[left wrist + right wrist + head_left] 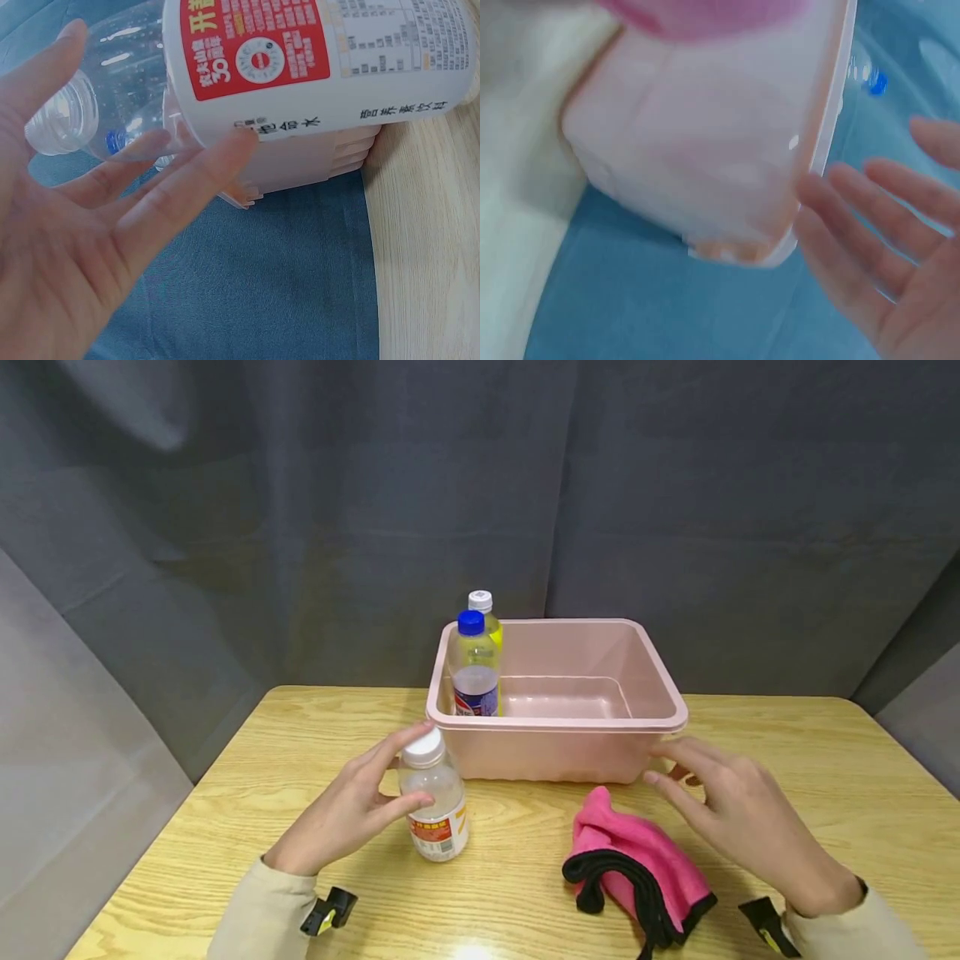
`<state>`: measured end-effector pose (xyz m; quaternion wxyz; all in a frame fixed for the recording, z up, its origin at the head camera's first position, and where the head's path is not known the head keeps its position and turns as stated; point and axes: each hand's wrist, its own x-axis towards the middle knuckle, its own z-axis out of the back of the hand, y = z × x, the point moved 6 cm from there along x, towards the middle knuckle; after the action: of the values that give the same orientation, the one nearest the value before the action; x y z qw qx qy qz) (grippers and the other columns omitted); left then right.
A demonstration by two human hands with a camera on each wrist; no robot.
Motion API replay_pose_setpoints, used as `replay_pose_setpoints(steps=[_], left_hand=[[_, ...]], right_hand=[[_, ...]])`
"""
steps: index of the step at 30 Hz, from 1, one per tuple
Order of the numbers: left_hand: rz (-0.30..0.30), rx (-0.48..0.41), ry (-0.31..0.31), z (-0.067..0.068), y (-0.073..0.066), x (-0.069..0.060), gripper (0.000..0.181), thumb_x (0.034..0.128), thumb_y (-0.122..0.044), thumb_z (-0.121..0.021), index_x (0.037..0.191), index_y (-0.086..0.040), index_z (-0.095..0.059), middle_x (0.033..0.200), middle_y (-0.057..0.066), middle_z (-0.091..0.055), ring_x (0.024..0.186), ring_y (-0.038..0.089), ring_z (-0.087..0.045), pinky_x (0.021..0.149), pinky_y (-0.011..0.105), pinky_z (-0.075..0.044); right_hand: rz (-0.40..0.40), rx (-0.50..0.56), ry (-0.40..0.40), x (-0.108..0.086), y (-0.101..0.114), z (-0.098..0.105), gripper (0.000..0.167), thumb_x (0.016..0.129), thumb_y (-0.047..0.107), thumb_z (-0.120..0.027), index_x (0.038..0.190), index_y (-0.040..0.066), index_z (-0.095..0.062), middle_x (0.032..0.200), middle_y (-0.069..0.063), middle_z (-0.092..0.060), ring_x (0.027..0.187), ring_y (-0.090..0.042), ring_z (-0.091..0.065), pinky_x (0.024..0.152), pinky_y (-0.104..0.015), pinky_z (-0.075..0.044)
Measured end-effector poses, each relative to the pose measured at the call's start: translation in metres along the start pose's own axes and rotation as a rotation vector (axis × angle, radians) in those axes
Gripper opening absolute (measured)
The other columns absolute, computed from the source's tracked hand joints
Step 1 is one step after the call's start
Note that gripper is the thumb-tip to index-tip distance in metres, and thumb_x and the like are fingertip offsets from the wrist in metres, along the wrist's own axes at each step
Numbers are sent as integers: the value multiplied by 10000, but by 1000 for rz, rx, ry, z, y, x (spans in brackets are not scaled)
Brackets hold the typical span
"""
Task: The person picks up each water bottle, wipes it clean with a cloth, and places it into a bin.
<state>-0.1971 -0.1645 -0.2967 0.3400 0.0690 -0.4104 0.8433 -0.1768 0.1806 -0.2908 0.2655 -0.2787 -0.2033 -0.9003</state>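
A clear bottle with a white cap and a red-and-white label [440, 814] stands on the table at the front left corner of the pink plastic tub [558, 724]. My left hand [360, 806] is around its upper part, fingers fairly straight and spread, thumb in front of the body. In the left wrist view the fingers [161, 202] overlap the bottle [247, 60]; firm contact cannot be made out. My right hand [723, 806] is beside the tub's front right corner, holding nothing. Its fingers [847, 217] look extended near the rim in the right wrist view, slightly blurred.
Inside the tub's left end stand a blue-capped bottle [474, 681] and a white-capped bottle with yellow [481, 602]. A crumpled pink cloth with black edging [637, 864] lies on the wooden table [510, 877], left of my right hand. A dark curtain [420, 510] hangs behind.
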Motion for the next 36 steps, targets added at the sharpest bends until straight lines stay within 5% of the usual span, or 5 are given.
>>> replay_pose_setpoints(steps=[2, 4, 9, 17, 36], left_hand=[[-1, 0, -5, 1, 0, 0, 701, 926, -57, -732, 1530, -101, -379, 1438, 194, -523, 1105, 385, -640, 695, 248, -598], [-1, 2, -10, 2, 1, -1, 704, 922, -52, -737, 1528, -106, -383, 1433, 193, -528, 1098, 380, -643, 690, 243, -596], [-4, 8, -16, 3, 1, -1, 710, 916, -49, -744, 1526, -112, -387, 1428, 188, -532, 1088, 370, -647, 685, 234, -592], [-26, 15, -11, 1, 0, -2, 703, 908, -24, -743, 1514, -81, -390, 1442, 217, -514, 1078, 395, -649, 669, 237, -594], [-7, -11, 6, 1, 2, 0, 734, 903, -46, -762, 1530, -119, -386, 1418, 172, -539, 1080, 352, -641, 683, 257, -601]], right_hand=[[37, -24, -122, 9, -4, 8, 310, 839, 79, -807, 1136, 53, -722, 1028, -81, -732, 755, -236, -691, 563, -403, -547], [32, -52, -162, 17, -11, 9, 322, 845, 64, -793, 1149, 11, -701, 1094, -136, -706, 843, -315, -691, 642, -498, -565], [-35, -104, -57, 30, -31, -8, 531, 873, 128, -791, 1298, -104, -576, 1345, -316, -531, 1161, -511, -550, 894, -696, -466], [-107, -148, 120, 28, -44, -32, 679, 1062, 375, -530, 1435, -177, -399, 1480, -385, -376, 1355, -550, -375, 1051, -700, -341], [-123, -143, 123, 26, -46, -33, 679, 1067, 356, -519, 1439, -192, -371, 1482, -396, -360, 1369, -555, -354, 1050, -700, -334]])
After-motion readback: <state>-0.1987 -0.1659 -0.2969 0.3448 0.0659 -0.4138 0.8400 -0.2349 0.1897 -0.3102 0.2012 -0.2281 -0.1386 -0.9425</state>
